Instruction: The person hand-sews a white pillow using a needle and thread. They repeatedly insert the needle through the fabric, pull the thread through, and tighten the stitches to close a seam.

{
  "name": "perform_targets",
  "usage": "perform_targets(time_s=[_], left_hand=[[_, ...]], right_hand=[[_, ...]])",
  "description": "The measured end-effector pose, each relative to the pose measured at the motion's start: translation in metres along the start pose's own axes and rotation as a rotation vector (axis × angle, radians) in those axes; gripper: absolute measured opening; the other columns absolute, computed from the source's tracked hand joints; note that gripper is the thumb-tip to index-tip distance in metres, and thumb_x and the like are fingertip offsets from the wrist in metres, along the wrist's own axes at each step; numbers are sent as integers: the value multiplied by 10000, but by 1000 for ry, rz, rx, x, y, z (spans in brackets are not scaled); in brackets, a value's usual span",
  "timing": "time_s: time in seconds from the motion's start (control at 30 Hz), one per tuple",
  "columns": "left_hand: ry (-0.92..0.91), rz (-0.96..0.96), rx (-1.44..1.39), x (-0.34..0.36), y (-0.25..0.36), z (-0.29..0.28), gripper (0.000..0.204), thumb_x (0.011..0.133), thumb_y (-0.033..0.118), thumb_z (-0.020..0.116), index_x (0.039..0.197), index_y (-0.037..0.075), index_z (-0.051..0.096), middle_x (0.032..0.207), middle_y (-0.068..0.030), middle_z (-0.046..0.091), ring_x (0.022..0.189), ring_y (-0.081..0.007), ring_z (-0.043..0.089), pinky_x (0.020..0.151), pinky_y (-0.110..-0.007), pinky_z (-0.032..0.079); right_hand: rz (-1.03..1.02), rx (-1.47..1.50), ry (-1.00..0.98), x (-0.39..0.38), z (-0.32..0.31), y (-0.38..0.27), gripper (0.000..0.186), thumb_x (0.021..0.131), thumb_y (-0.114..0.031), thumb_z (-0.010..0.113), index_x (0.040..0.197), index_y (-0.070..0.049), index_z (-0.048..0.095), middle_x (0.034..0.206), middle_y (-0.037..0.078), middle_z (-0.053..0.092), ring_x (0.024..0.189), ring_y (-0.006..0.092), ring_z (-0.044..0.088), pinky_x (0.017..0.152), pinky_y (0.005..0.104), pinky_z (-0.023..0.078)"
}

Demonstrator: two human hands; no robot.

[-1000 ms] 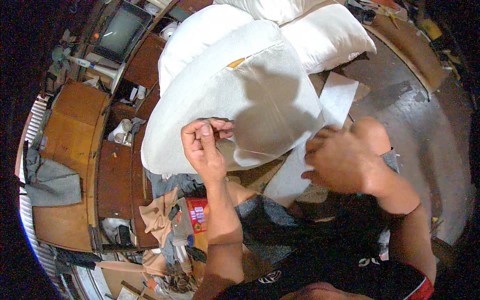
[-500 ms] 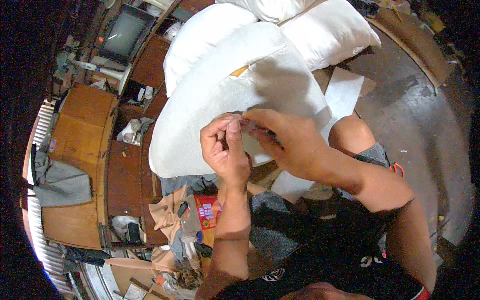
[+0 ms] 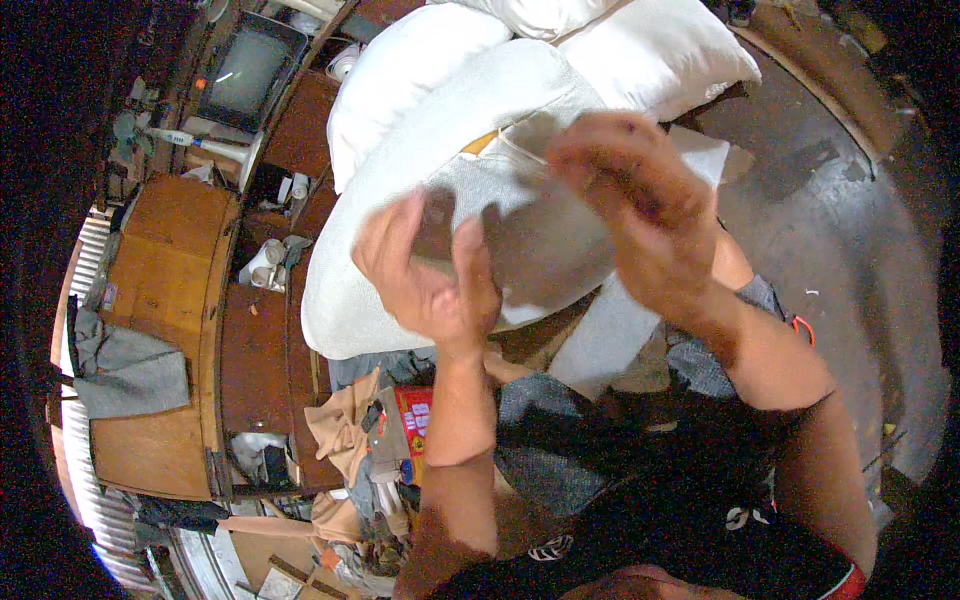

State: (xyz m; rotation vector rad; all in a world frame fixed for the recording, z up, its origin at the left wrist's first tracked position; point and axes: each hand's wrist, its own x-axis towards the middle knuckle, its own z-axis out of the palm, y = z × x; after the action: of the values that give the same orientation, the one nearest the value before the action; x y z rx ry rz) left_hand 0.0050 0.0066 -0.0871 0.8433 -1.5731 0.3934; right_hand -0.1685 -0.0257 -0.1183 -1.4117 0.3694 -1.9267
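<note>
In the head view, the left hand (image 3: 430, 275) is smeared by motion in front of a pale grey cushion (image 3: 530, 230); its thumb stands well apart from the other fingers, and nothing can be seen between them. The right hand (image 3: 640, 200) is higher and more blurred, its fingers partly curled toward the palm; whether they have hold of anything I cannot tell. The cushion lies just beyond the person's lap, partly covered by both hands and crossed by dark shadows. A slit in its cover shows yellow filling (image 3: 480, 143). A thin line runs from there toward the right hand, too fine to identify. What the cushion rests on is mostly hidden beneath it.

White pillows (image 3: 665, 60) sit behind, the topmost cut off by the upper edge. A pale strip (image 3: 605, 335) lies near the knees, partly under the cushion. The floor (image 3: 820, 260) to the right is grey and stained. On the left stand a wooden cabinet (image 3: 165, 265) with a grey cloth (image 3: 130, 365) over it and, farther up, a dark screen (image 3: 250, 70). Beside the left forearm, tan fabric (image 3: 340, 425) and a red packet (image 3: 413, 420) lie in clutter. Blackness swallows the outer rim.
</note>
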Motion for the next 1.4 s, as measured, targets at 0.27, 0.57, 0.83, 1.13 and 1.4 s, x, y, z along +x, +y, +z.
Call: perform_targets(time_s=[0.27,0.57,0.83,1.13,1.4], left_hand=[[-375,157,380,55,-13,5,282,791,165,846,1044,86,750,1094,-94,722,1060,-289,646,1019,-414,432],[-303,36,478,49,2,14,210,803,173,843,999,123,789,1035,-72,684,1042,-268,600,982,-406,410],[-301,-11,556,49,10,17,158,807,166,828,954,130,783,1010,-66,662,1025,-269,587,970,-412,408],[-298,9,561,47,11,18,144,823,166,822,954,131,772,1006,-78,645,1025,-283,582,959,-422,402],[-300,5,576,45,9,18,147,828,172,824,959,132,771,1019,-88,641,1036,-287,575,957,-428,397]], right_hand=[[146,220,174,18,1,22,191,1032,-84,659,1194,2,712,1172,71,735,1089,140,684,974,290,548],[34,123,106,13,9,33,231,1067,22,527,1269,34,637,1215,114,713,1171,169,664,1065,302,509],[45,35,-8,13,9,27,307,1031,123,483,1295,47,618,1274,121,690,1214,173,638,1085,296,482],[-62,-68,-11,12,11,28,253,1036,57,566,1265,15,666,1218,105,717,1162,161,653,1021,285,504],[-108,-81,3,10,14,34,250,1021,65,592,1249,10,677,1216,106,717,1150,167,662,1009,283,510]])
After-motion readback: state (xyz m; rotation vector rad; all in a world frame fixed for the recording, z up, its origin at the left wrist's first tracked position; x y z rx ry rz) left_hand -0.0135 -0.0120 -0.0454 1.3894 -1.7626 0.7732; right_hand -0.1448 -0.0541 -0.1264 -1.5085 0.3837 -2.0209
